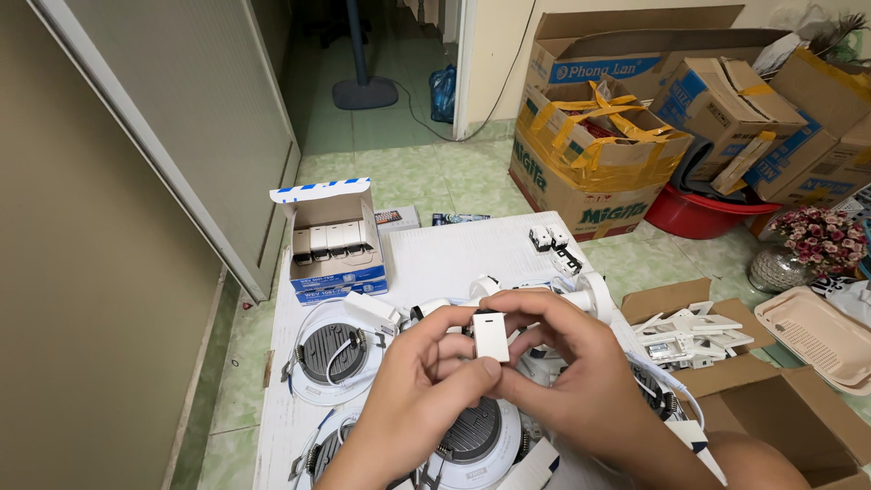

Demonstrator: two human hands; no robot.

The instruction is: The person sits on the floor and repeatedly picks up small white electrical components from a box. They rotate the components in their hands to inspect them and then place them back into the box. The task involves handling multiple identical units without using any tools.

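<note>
Both hands are curled and meet over the table [454, 259]: the left hand [422, 381] and the right hand [567, 367] pinch a small white switch module [491, 336] between thumbs and fingertips. It stands upright between them, above round recessed lamps [331, 358]. An open box of similar modules [334, 243] sits behind to the left, and a cardboard box of white parts [694, 336] lies to the right.
</note>
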